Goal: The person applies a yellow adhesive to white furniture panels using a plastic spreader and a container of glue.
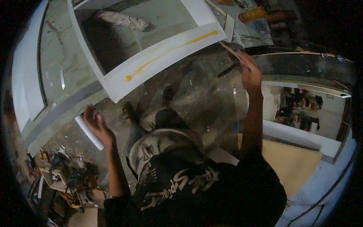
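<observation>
A white frame (113,85) with an open middle lies at the top of the table. Along its near board runs a line of yellow glue-like paste (166,53), thicker at its left end. My right hand (251,73) is beyond the frame's right corner, fingers closed on a thin light-brown stick (228,49) whose tip reaches that corner. My left hand (99,126) is by the table's near edge at the left, apart from the frame, fingers spread and nothing in them. Beside it is a white strip or tube (89,133).
The greenish tabletop (56,72) carries a white panel (28,75) at the far left. A crumpled pale bundle (124,20) shows through the frame. An orange-yellow cylinder (252,14) lies at the upper right. A mirror-like pane (302,113) stands right. Clutter (72,174) sits lower left.
</observation>
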The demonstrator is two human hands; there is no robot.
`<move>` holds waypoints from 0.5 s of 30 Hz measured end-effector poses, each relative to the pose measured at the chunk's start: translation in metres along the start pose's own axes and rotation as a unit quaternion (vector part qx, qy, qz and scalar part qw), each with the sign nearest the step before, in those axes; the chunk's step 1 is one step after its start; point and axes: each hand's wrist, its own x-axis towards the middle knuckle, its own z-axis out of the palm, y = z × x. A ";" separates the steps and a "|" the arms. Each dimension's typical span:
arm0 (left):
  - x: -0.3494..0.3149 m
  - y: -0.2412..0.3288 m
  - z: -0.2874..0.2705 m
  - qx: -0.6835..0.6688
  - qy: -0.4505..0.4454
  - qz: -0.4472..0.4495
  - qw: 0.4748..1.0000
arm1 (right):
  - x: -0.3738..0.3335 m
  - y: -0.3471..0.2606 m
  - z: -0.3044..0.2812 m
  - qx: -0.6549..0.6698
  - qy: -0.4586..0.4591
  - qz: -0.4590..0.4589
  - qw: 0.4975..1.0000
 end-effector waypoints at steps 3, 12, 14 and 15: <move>0.036 0.044 0.054 -0.125 0.033 -0.026 0.991 | 0.070 0.047 -0.004 -0.036 -0.044 -0.116 0.992; 0.044 0.032 0.121 -0.074 0.148 -0.101 0.981 | 0.131 0.152 0.029 0.075 -0.170 -0.099 0.978; 0.047 0.028 0.122 -0.176 0.207 -0.041 0.962 | 0.136 0.152 0.031 0.066 -0.171 -0.182 0.966; 0.049 0.025 0.123 -0.208 0.260 0.009 0.943 | 0.137 0.150 0.032 0.059 -0.187 -0.190 0.962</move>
